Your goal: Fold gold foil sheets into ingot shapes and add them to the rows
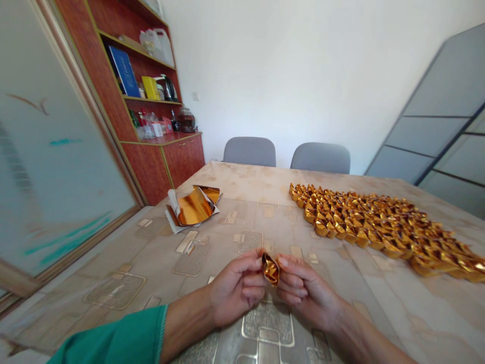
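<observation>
Gold foil piece [270, 269], crumpled, shiny, pinched between left hand [235, 289] and right hand [305, 293], both clamped on it. Bare table [265, 202] ahead; folded gold ingots [379, 225] beyond right hand, foil sheets [194, 206] beyond left.

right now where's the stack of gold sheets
In the head view the gold sheets lie on the table's left side, beyond the left hand, near the red cabinet, well left of the folded gold pieces.

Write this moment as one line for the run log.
left hand: holds gold foil piece | right hand: holds same piece | table: folded gold pieces, foil sheets
</observation>
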`<action>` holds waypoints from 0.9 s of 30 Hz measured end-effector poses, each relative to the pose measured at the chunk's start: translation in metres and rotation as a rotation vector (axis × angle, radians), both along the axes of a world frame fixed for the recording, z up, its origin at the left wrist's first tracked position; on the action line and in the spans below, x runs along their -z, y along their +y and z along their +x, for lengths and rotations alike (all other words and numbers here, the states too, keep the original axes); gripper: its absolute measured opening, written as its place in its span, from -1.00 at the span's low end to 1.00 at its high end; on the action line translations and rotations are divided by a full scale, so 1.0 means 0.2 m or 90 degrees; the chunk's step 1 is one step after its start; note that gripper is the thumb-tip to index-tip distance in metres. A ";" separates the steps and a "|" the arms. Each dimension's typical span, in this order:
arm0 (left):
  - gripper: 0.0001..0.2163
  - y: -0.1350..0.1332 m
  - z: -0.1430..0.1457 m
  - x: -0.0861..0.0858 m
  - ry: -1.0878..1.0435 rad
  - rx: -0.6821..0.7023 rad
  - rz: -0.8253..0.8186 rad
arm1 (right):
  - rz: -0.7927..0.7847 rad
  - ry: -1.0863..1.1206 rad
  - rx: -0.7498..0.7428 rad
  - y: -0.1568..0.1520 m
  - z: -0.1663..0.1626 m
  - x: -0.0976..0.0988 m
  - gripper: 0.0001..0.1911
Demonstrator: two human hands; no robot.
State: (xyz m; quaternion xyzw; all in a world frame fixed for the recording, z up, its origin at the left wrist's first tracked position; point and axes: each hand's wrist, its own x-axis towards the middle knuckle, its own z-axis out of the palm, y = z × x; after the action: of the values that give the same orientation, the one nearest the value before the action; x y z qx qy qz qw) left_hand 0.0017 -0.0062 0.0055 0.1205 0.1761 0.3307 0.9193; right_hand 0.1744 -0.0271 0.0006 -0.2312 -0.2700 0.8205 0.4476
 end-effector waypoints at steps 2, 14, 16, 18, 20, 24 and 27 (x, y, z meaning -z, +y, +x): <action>-0.79 0.00 0.01 0.00 0.027 -0.028 0.016 | -0.008 -0.002 0.009 0.00 0.00 0.01 -0.64; -0.73 0.00 0.01 -0.02 0.148 -0.082 0.102 | -0.022 -0.045 -0.009 0.01 0.01 0.02 -0.63; -0.72 0.00 0.01 -0.03 0.155 -0.083 0.112 | -0.040 -0.005 -0.013 0.01 0.01 0.02 -0.65; -0.72 0.01 0.00 -0.03 0.148 -0.074 0.125 | -0.043 0.026 -0.008 0.01 0.00 0.02 -0.67; -0.71 0.01 -0.01 -0.04 0.140 -0.059 0.146 | -0.034 0.035 -0.004 0.01 0.00 0.01 -0.70; -0.69 0.00 -0.02 -0.05 0.187 -0.051 0.204 | -0.006 0.024 -0.021 0.00 0.01 0.01 -0.75; -0.67 0.00 -0.01 -0.05 0.221 -0.061 0.222 | -0.010 0.035 -0.047 0.00 0.01 0.02 -0.75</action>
State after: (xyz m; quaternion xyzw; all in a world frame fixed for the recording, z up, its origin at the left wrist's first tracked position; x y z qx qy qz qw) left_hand -0.0004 -0.0055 0.0147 0.3242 0.2772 0.3733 0.8238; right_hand 0.1766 -0.0269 -0.0035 -0.2017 -0.2597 0.8446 0.4225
